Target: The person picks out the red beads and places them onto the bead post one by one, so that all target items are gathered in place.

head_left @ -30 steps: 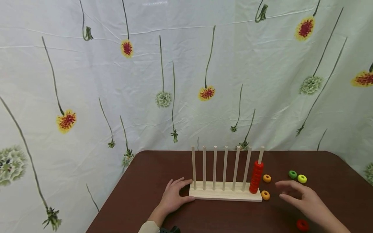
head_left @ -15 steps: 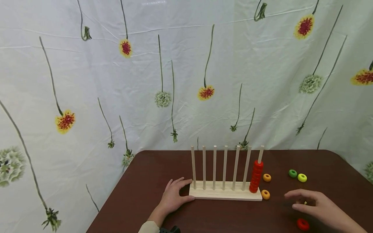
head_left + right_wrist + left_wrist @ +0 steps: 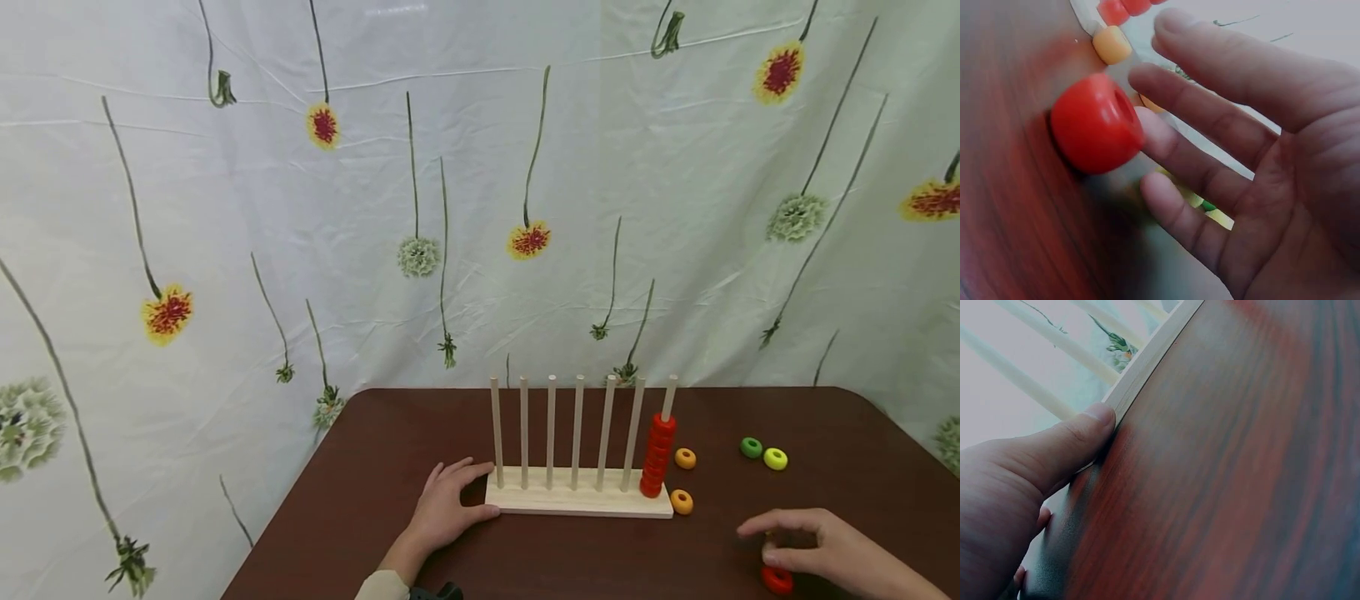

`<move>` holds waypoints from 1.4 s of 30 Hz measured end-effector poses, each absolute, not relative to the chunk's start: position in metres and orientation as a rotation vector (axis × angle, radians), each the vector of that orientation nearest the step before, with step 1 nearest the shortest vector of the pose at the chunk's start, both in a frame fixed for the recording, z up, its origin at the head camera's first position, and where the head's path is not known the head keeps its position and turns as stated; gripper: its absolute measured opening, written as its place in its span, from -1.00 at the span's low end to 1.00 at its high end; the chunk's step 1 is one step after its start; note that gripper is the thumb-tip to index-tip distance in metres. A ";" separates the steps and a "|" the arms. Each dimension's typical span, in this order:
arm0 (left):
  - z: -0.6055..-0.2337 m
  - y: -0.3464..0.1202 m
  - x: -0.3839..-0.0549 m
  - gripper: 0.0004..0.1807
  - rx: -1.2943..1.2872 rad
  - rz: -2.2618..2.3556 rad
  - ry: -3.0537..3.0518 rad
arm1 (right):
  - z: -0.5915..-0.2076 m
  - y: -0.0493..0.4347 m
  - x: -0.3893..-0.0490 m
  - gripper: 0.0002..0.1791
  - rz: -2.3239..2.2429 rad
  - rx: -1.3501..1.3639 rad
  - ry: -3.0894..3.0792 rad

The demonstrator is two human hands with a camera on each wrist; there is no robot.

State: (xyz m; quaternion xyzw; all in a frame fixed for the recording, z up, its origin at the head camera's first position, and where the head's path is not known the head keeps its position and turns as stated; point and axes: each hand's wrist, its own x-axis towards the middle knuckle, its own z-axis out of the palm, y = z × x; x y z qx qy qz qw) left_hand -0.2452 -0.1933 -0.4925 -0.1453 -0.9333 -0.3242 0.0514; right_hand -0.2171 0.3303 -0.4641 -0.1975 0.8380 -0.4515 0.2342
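Observation:
My left hand (image 3: 444, 510) holds the left end of a wooden peg abacus (image 3: 577, 502), its thumb (image 3: 1094, 422) pressed to the front edge of the base and its index finger at the back corner. Red beads (image 3: 657, 457) are stacked on the abacus's rightmost peg; the other pegs are bare. Over the table at the right, my right hand (image 3: 821, 546) hovers with thumb and fingers spread apart. Just below it lies a loose red bead (image 3: 777, 580). In the right wrist view that red bead (image 3: 1094, 128) sits beside the fingertips, not gripped; whether one fingertip touches it I cannot tell.
Two orange beads (image 3: 682, 502) lie by the abacus's right end. Farther back are a green bead (image 3: 751, 447) and a yellow-green bead (image 3: 776, 459). Something yellow shows partly behind my right fingers. A flower-printed cloth (image 3: 480, 208) hangs behind the brown table (image 3: 375, 433).
My right hand has moved right and toward me, away from the orange beads to above the loose red bead. My left hand and the abacus have stayed put.

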 end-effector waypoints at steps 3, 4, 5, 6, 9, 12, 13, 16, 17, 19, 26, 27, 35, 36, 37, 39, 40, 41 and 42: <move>-0.492 -0.193 -0.245 -0.29 -0.447 -0.988 -2.840 | -0.466 0.334 -0.216 -0.64 -1.278 -0.585 2.216; -0.492 -0.193 -0.245 -0.29 -0.450 -0.988 -2.841 | -0.467 0.336 -0.216 -0.64 -1.310 -0.616 2.159; -0.492 -0.193 -0.245 -0.29 -0.452 -0.988 -2.843 | -0.469 0.337 -0.216 -0.64 -1.338 -0.646 2.098; -0.492 -0.193 -0.245 -0.29 -0.454 -0.988 -2.844 | -0.470 0.338 -0.216 -0.65 -1.364 -0.677 2.035; -0.492 -0.192 -0.245 -0.29 -0.457 -0.988 -2.847 | -0.474 0.341 -0.217 -0.63 -1.428 -0.729 1.866; -0.491 -0.192 -0.246 -0.29 -0.454 -0.981 -2.848 | -0.476 0.341 -0.219 -0.62 -1.422 -0.724 1.834; -0.491 -0.192 -0.247 -0.29 -0.455 -0.980 -2.847 | -0.476 0.341 -0.219 -0.61 -1.413 -0.725 1.839; -0.490 -0.192 -0.247 -0.29 -0.456 -0.979 -2.846 | -0.477 0.341 -0.219 -0.60 -1.377 -0.756 1.874; -0.490 -0.192 -0.247 -0.29 -0.456 -0.979 -2.846 | -0.478 0.340 -0.219 -0.60 -1.366 -0.772 1.888; -0.490 -0.193 -0.247 -0.29 -0.452 -0.979 -2.846 | -0.478 0.340 -0.220 -0.60 -1.357 -0.786 1.888; -0.490 -0.193 -0.246 -0.29 -0.439 -0.964 -2.845 | -0.479 0.343 -0.219 -0.58 -1.351 -0.721 1.833; -0.490 -0.193 -0.246 -0.29 -0.441 -0.962 -2.845 | -0.479 0.343 -0.219 -0.58 -1.356 -0.718 1.818; -0.490 -0.193 -0.245 -0.29 -0.446 -0.983 -2.849 | -0.482 0.340 -0.222 -0.64 -1.413 -0.898 1.729; -0.490 -0.193 -0.244 -0.29 -0.444 -0.984 -2.847 | -0.483 0.339 -0.222 -0.65 -1.410 -0.915 1.743; -0.490 -0.193 -0.244 -0.28 -0.442 -0.986 -2.845 | -0.482 0.339 -0.223 -0.66 -1.400 -0.940 1.769; -0.490 -0.193 -0.243 -0.28 -0.439 -0.985 -2.844 | -0.482 0.339 -0.223 -0.68 -1.388 -0.953 1.814; -0.490 -0.193 -0.243 -0.28 -0.438 -0.985 -2.843 | -0.482 0.339 -0.222 -0.68 -1.382 -0.942 1.831; -0.489 -0.192 -0.243 -0.28 -0.438 -0.984 -2.841 | -0.481 0.339 -0.222 -0.69 -1.376 -0.932 1.845; -0.489 -0.192 -0.243 -0.28 -0.437 -0.983 -2.840 | -0.481 0.339 -0.222 -0.70 -1.376 -0.921 1.855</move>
